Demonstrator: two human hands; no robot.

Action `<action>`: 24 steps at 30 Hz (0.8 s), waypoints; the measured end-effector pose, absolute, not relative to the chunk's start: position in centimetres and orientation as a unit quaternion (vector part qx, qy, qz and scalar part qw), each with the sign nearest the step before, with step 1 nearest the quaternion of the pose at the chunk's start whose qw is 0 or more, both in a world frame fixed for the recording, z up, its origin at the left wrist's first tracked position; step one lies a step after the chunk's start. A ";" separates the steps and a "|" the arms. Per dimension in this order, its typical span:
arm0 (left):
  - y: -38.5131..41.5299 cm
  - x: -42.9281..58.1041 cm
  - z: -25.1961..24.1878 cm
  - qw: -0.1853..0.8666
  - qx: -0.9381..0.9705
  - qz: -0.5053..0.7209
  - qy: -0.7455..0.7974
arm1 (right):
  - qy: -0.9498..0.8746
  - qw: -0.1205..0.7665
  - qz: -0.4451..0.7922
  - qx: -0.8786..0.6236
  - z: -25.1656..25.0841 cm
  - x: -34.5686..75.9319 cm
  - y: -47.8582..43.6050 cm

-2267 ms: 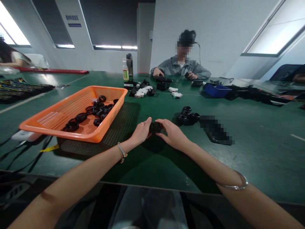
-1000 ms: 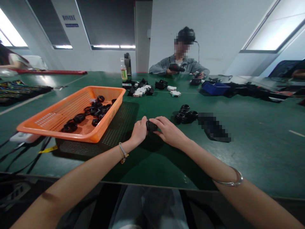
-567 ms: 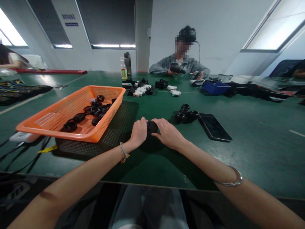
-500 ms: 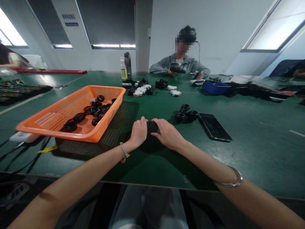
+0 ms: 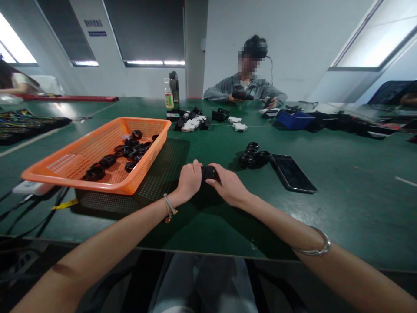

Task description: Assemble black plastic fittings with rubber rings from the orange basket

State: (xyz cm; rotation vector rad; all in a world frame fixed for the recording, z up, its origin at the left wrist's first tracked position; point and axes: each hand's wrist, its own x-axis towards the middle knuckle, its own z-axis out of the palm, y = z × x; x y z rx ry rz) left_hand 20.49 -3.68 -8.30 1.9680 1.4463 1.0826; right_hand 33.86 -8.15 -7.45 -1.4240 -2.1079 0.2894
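Observation:
My left hand [image 5: 190, 180] and my right hand [image 5: 227, 184] meet over the green table [image 5: 342, 191], both closed round a small black round part [image 5: 209, 172] held between their fingertips. To the left stands an orange mesh basket [image 5: 81, 156] with several black rings [image 5: 130, 151] in it. A small heap of black ring parts [image 5: 253, 155] lies just beyond my right hand.
A dark phone [image 5: 291, 173] lies right of the heap. A person in a grey jacket [image 5: 245, 89] sits across the table with black and white parts [image 5: 195, 121], a bottle [image 5: 168, 96] and a blue bin [image 5: 295, 119] nearby. Cables [image 5: 19, 208] trail off the left edge.
My fingers have shifted a little round the black part and my hands have drawn closer together. The person across has lowered a dark object towards the table.

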 end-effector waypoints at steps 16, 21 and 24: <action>-3.4 20.8 -8.6 0.331 0.683 0.431 0.488 | -0.808 0.327 0.055 -0.488 -7.7 34.7 -7.2; -3.2 21.0 -8.8 0.367 0.662 0.411 0.507 | -0.848 0.283 -0.025 -0.448 -7.6 34.9 -7.2; -3.4 20.9 -8.7 0.327 0.681 0.405 0.515 | -0.853 0.260 -0.052 -0.449 -7.7 34.8 -7.2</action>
